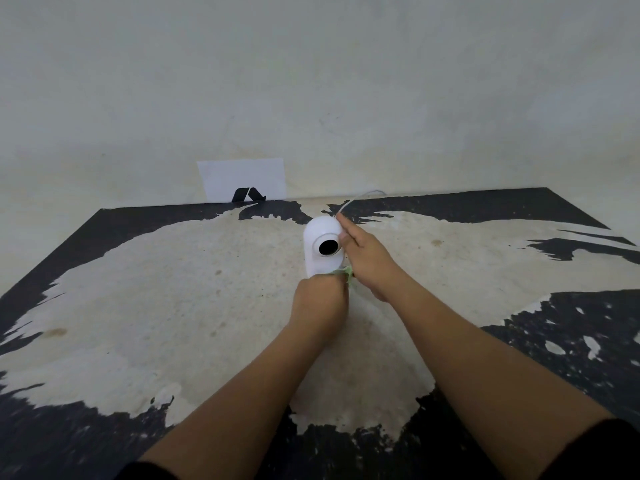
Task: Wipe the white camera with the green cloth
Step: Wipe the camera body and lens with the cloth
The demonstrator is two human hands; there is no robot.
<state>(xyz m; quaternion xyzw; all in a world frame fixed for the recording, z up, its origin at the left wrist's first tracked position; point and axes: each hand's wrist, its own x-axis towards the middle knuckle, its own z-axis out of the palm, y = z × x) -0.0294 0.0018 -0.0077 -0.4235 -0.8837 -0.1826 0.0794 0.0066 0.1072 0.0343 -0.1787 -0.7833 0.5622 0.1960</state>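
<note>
the left hand [320, 299] bunches the soft green cloth [346, 273] at the white camera [320, 245] base; right hand [367, 258], fingers flat, steadies its slick, light side.

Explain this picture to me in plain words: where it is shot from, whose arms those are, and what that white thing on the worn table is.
There is one picture, taken by a wide-angle camera worn on a person's head, so you look forward and down along that person's own bare arms. No machine is involved. The surface is a black table whose paint has worn away to a pale patch. On it stands a white camera with a round dark lens facing you and a thin white cable running off behind it. The right hand steadies the camera's side. The left hand is closed on a green cloth, mostly hidden, pressed at the camera's base. A white card with a black mark leans against the wall.
</note>
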